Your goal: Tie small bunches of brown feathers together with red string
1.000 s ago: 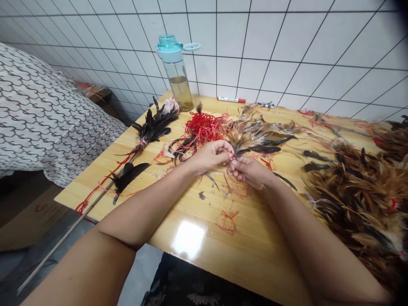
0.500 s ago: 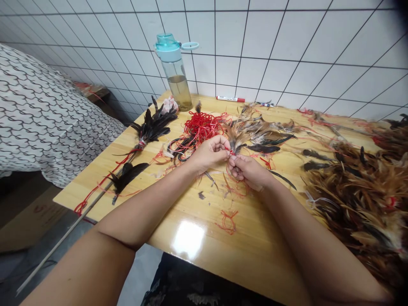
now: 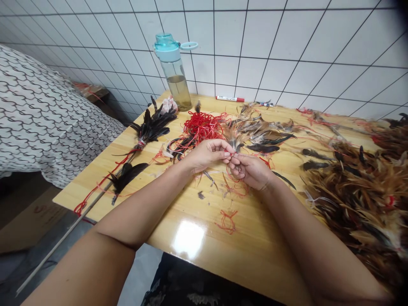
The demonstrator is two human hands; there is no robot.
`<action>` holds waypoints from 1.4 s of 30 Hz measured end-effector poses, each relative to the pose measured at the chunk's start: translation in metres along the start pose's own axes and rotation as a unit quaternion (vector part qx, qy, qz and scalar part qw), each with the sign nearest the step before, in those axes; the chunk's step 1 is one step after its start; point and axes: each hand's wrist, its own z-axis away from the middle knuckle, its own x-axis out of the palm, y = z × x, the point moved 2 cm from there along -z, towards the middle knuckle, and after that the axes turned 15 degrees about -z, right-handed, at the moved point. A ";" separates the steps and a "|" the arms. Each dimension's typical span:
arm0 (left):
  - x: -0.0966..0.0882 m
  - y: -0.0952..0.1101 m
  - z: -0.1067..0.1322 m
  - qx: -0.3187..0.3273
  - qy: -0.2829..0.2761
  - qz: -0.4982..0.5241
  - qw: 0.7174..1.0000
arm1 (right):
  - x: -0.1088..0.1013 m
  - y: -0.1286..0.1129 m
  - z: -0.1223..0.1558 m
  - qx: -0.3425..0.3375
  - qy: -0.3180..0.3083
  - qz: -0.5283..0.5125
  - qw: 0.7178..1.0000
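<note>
At the middle of the table, my left hand (image 3: 210,155) and my right hand (image 3: 251,170) meet fingertip to fingertip, both closed in a pinch. Between them is the base of a small brown feather bundle (image 3: 235,139), its tips fanning away from me. A bit of red string shows at the fingertips; the fingers hide most of it. Just behind my left hand lies a tangle of red string (image 3: 204,126). Loose brown and black feathers (image 3: 258,125) spread beyond my right hand.
A water bottle (image 3: 177,80) stands at the back by the tiled wall, near a red marker (image 3: 229,99). On the left lies a stick (image 3: 92,208) with black feathers (image 3: 154,125) tied on. A big brown feather pile (image 3: 360,191) covers the right. Patterned cloth (image 3: 54,110) hangs at left.
My hands have drawn closer together at the feather bundle's base, the right fingers shifting slightly up. Less red string shows between them. Everything else stays in place.
</note>
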 end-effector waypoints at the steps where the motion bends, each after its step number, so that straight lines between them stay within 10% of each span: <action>1: 0.000 0.000 0.000 -0.003 -0.002 0.001 1.000 | 0.000 0.000 0.000 0.002 0.000 -0.006 1.000; 12: 0.008 0.003 0.002 0.043 0.067 -0.133 0.988 | -0.003 0.003 -0.003 -0.003 -0.006 -0.011 1.000; 22: 0.017 0.007 0.007 0.204 0.148 -0.406 0.878 | 0.003 0.012 -0.004 0.059 -0.024 -0.047 0.997; 29: 0.008 -0.003 0.001 0.171 0.141 -0.346 0.912 | 0.002 0.010 -0.001 0.108 -0.061 0.010 0.992; 37: 0.003 -0.013 -0.007 0.133 0.117 -0.262 0.949 | -0.015 -0.012 -0.002 -0.197 0.079 0.264 0.941; 42: 0.004 -0.013 -0.007 0.129 0.115 -0.243 0.954 | -0.021 -0.007 -0.013 -0.256 0.084 0.318 0.909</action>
